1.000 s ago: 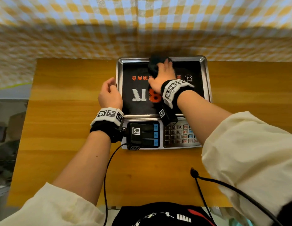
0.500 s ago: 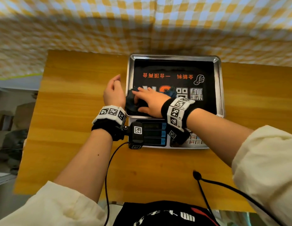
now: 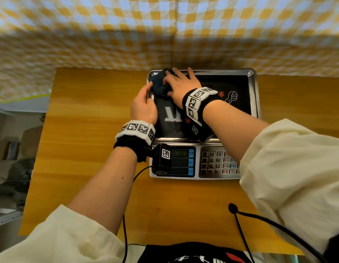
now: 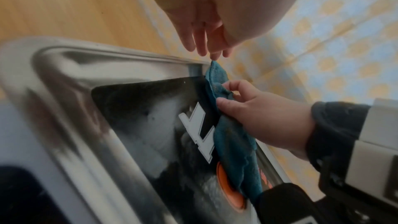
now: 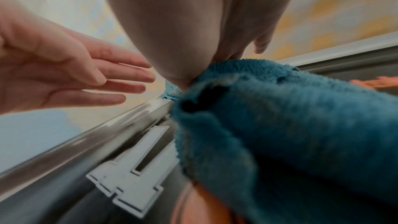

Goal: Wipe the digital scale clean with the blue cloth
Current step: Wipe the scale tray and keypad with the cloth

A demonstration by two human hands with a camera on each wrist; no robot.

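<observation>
Head view, bunched blue cloth (image 3: 160, 83), steel-rimmed scale (image 3: 254, 95)

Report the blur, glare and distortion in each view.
Head view: sharp, though the wide angle bends the checked backdrop. Left wrist view: scale tray rim smeared by blur. Right wrist view: blue cloth close and soft, left hand blurred.

Head view: bright, even, warm light; source unseen. Checked backdrop (image 3: 165, 25) smeared and bowed by wide-angle lens across upper frame. Wooden table (image 3: 89, 130) edges curve. Soft shadow on backdrop, upper centre. Pale sheen on digital scale (image 3: 253, 95) rim, right of centre.
Left wrist view: dimmer; heavy motion blur lower left; grey reflections on black tray face; upper right washed out.
Right wrist view: right hand (image 5: 193, 23) huge, defocused, top centre; blue cloth (image 5: 290, 117) soft; highlight streak along rim, lower left.
</observation>
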